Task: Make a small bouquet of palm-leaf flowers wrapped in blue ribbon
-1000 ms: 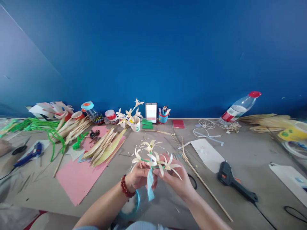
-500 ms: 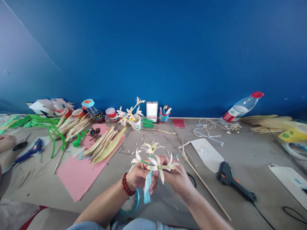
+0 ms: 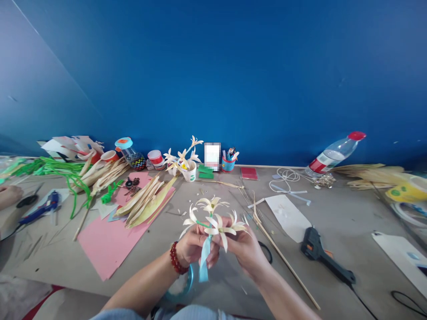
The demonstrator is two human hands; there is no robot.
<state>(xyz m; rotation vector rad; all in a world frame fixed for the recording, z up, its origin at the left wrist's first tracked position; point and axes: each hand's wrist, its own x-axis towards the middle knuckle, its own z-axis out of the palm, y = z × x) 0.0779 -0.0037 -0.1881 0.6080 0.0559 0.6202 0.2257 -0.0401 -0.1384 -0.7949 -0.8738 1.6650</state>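
Several cream flowers [image 3: 220, 226] on green stems form a small bunch above the table's front middle. My left hand [image 3: 193, 244], with a red bead bracelet [image 3: 176, 258] at its wrist, has its fingers closed around the bunch's stem. A light blue ribbon [image 3: 204, 262] hangs from the stem between my hands. From the right, my right hand [image 3: 240, 243] pinches the bunch just behind the front flower, its fingertips partly hidden by petals. Under my left wrist lies a roll of light blue ribbon [image 3: 182, 284].
Pink paper [image 3: 110, 249] and dried husks [image 3: 143, 202] lie at the left. A black glue gun [image 3: 327, 255], white card [image 3: 288, 215] and long stick [image 3: 287, 262] are at the right. Behind stand a flower cup [image 3: 189, 172] and a tilted bottle [image 3: 333, 153]. Another person's hand [image 3: 10, 198] shows far left.
The bunch in my hands has turned very slightly, and the ribbon's hanging end has shifted a little left. Both hands keep their hold.
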